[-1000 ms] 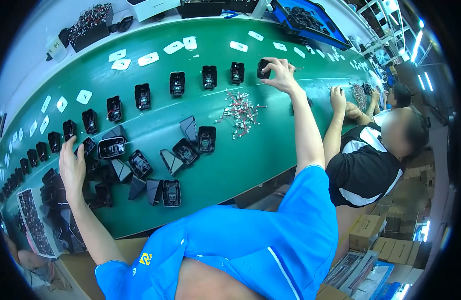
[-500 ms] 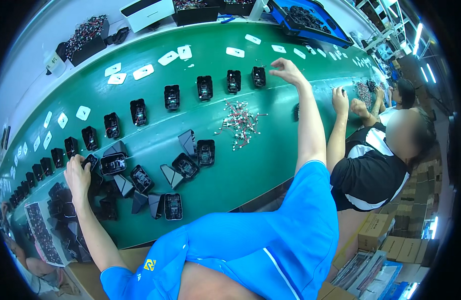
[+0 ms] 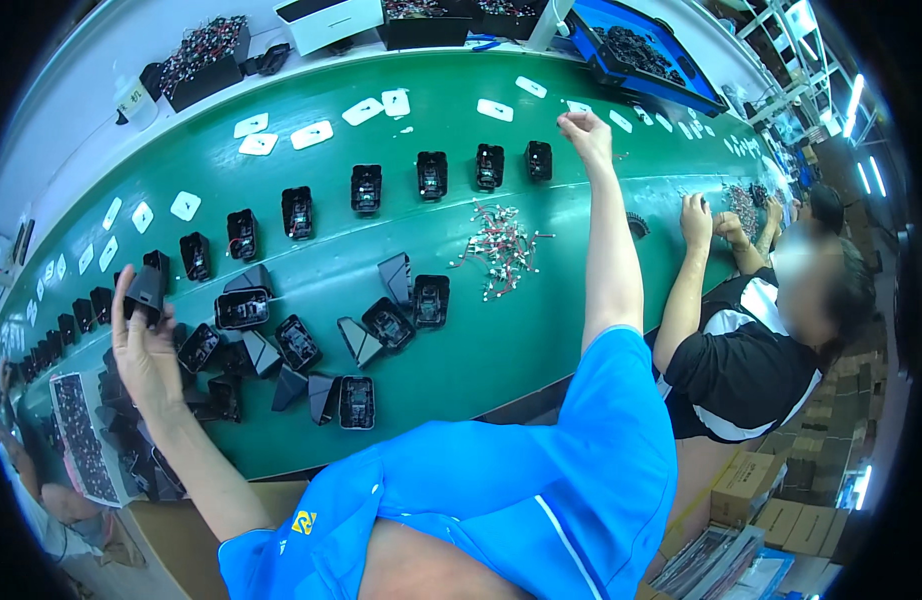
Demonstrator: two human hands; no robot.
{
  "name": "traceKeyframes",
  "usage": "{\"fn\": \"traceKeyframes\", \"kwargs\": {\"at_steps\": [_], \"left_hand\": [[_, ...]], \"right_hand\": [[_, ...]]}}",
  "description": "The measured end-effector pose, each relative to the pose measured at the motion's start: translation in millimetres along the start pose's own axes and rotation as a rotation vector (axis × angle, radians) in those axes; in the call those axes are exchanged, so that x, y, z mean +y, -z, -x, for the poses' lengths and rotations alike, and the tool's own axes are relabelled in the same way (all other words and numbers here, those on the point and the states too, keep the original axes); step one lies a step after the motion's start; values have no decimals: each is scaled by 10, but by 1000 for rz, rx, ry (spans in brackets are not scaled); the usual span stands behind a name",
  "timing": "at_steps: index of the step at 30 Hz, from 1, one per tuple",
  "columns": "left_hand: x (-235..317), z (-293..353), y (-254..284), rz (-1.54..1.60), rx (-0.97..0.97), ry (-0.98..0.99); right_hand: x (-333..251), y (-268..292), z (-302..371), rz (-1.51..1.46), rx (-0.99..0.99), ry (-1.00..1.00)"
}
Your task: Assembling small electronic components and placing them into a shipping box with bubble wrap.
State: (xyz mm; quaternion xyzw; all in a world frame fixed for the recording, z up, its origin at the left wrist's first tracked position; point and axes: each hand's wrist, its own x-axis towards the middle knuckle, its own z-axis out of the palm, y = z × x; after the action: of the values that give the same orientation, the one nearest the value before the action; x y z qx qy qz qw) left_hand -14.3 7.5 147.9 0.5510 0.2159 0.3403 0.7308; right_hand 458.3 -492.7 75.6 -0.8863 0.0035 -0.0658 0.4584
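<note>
Over the left of the green tabletop [image 3: 521,340], a black case [image 3: 145,290] is held between the fingers of the left hand [image 3: 146,360]. The right hand [image 3: 586,132], fingertips bunched, hovers near an open black box [image 3: 539,161]; whether it pinches anything cannot be told.

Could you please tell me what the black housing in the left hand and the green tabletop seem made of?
The black housing looks like moulded plastic, matt, judging by its dull, even walls. The green tabletop may be a rubber or vinyl covering, semi-gloss, given its soft reflections.
</note>
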Motion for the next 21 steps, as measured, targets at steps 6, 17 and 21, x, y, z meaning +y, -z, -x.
{"fn": "traceKeyframes", "kwargs": {"at_steps": [6, 17, 21], "left_hand": [[-441, 495, -814, 590, -327, 368], [-482, 949, -1258, 586, -357, 535], [-377, 991, -1193, 653, -326, 473]], "right_hand": [[-1256, -61, 1857, -672, -335, 491], [-1747, -787, 3445, -1365, -798, 289], [-1866, -889, 3587, -1457, -886, 76]]}}
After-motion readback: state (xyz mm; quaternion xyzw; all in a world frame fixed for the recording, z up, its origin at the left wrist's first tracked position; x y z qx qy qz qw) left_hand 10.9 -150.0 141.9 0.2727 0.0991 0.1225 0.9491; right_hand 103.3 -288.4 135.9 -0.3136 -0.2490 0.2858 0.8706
